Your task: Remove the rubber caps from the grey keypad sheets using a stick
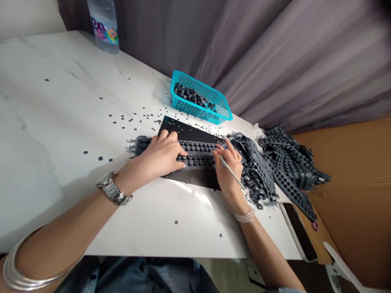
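A dark grey rubber sheet [200, 155] with rows of round moulded rings lies across a black mat [195, 178]. My left hand [165, 155] presses on its left part, thumb and fingers pinching at one of the rings. In my right hand [228, 167] is a thin pale stick-like tool [230, 171], gripped like a pen near the sheet's right end. What the tool's tip touches is hidden by the fingers. Right beside this hand is a heap of punched-out rubber sheets and loose rings [256, 173].
Beyond the mat stands a turquoise basket [200, 110] holding many small black rings. Small dark discs are scattered over the white table [61, 122]. More rubber sheets [287, 158] and a phone [297, 232] lie at the right. A water bottle [104, 28] stands at the back left.
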The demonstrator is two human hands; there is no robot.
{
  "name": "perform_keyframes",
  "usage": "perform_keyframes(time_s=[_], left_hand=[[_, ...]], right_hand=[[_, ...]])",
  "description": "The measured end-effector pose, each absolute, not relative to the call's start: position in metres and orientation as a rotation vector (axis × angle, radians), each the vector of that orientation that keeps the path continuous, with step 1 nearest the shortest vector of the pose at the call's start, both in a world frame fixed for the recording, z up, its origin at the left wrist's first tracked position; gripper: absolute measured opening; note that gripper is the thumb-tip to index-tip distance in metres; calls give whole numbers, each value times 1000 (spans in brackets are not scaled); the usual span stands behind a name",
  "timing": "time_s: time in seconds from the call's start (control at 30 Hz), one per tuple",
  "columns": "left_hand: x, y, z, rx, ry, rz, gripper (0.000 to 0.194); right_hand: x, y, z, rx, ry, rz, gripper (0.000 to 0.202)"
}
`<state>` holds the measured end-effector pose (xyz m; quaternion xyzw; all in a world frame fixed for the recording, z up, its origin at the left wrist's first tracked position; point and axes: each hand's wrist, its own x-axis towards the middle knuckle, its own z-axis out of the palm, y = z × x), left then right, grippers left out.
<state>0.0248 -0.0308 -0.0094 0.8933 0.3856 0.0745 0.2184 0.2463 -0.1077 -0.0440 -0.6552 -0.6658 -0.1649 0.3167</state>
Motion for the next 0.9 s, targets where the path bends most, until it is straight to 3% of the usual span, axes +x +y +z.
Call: perform_keyframes(time_s=[0.17, 0.3, 0.9], left_hand=[[23, -37, -8, 2527, 1060, 177, 40], [24, -39, -10, 2591, 1096, 202, 38], [39, -54, -13, 2684, 1174, 284, 37]], right_hand=[[226, -132, -37, -1525, -1969, -386, 5], [208, -142, -41, -1377, -2095, -370, 10], [203, -135, -45, -1303, -2272, -448, 7]])
